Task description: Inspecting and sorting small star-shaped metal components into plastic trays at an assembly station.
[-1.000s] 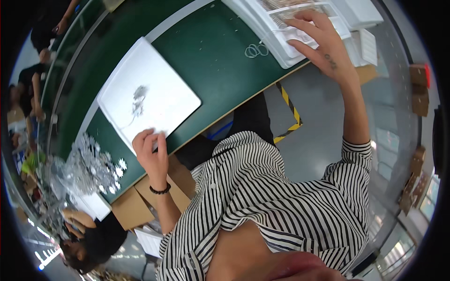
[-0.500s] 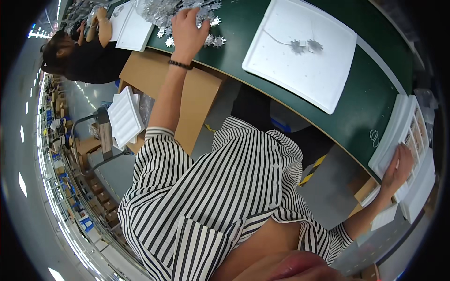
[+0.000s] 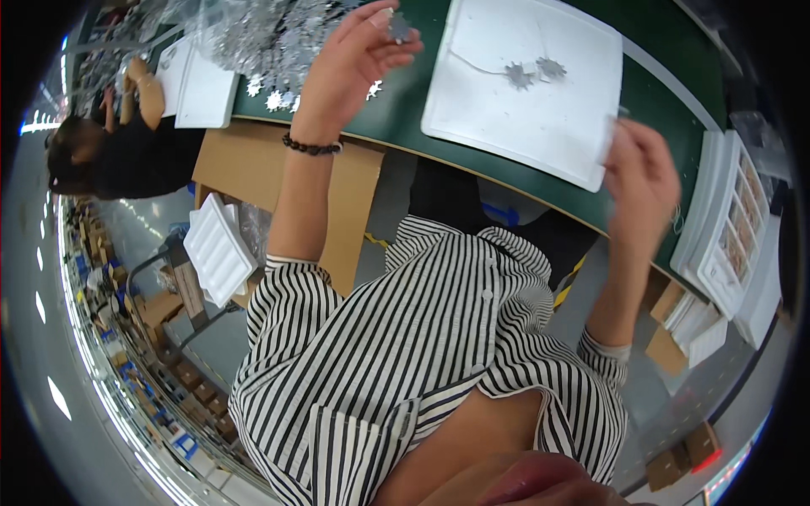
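My left hand (image 3: 350,72) pinches a silver, gear-shaped metal piece (image 3: 399,28) between thumb and fingers, above the green table. Behind and left of it lies a big heap of similar silver pieces (image 3: 283,51). To the right is a white tray (image 3: 472,114); on it lie two gear-shaped pieces (image 3: 535,72) beside a small white block, with thin wires running off. My right hand (image 3: 643,181) is over the tray's right edge, fingers drawn together and partly smeared by motion. Whatever its fingertips hold is too small and blurred to name.
At the right table end stand stacked white trays with compartments (image 3: 736,228) of small parts. A cardboard box (image 3: 283,160) sits below the table's left front edge, white foam trays (image 3: 221,249) beside it. Another person (image 3: 126,152) works at the far left.
My left hand has come away from the heap with a gear-shaped piece. My right hand has left the compartment trays at the right and moved left to the white tray.
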{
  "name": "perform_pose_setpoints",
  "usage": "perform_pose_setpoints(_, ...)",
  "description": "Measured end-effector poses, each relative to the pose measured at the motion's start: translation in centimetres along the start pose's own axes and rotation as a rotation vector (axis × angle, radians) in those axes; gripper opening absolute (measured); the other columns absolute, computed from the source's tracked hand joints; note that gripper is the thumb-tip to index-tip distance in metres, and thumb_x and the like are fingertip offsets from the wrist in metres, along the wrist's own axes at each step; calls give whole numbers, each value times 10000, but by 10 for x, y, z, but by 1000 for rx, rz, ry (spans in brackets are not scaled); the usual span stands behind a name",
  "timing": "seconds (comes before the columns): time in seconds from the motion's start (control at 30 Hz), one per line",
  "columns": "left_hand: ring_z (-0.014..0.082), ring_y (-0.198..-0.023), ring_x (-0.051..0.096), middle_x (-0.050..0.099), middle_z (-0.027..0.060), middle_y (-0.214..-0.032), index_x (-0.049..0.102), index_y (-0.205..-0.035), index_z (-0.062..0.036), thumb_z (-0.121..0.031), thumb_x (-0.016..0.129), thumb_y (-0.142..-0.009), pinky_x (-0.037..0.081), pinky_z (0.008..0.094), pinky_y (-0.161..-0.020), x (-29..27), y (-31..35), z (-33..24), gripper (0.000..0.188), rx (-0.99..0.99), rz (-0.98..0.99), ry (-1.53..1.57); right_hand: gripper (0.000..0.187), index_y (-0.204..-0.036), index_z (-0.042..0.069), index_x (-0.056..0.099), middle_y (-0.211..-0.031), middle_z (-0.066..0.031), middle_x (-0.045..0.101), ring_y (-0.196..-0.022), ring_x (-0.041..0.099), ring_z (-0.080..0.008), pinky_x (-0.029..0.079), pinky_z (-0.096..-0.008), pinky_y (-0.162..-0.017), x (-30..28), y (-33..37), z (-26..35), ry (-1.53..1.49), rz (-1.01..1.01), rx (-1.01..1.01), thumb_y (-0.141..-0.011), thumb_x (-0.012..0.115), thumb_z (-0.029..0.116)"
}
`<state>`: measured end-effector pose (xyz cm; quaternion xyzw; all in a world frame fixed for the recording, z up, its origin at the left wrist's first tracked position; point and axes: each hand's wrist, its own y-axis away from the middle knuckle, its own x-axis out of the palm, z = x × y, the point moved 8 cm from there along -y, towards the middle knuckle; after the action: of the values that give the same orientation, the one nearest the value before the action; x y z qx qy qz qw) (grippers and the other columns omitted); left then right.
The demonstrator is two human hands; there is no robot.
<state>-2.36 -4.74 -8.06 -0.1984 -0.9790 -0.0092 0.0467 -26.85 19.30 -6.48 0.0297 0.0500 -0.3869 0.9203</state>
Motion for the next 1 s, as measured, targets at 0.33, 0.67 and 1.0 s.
perform_pose_setpoints(0.33,143,-698,614,647,56,-796,691,-1118,20,-313,552,-1064,497,253,-638,111,50,8,365,-425,379,589,51,-928,12,714,-617,96,367,-569,286,-32,247,-179,-542,82,12,52,40,262,-297,-909,721,58)
perform_pose_setpoints(0.67,148,-644,561,641,53,-790,718,-1097,20,-395,534,-1069,466,275,-600,121,51,6,455,-329,380,451,23,-843,23,692,-560,81,411,-515,324,-31,307,-181,-496,75,7,52,-37,184,-267,-859,696,38)
perform_pose_setpoints(1.0,154,-853,575,670,89,-992,693,-1167,55,-260,560,-1038,478,262,-768,109,47,-9,365,18,435,-71,56,-881,16,701,-619,83,415,-570,308,-30,246,-184,-539,79,3,31,-47,286,-31,-912,695,63)
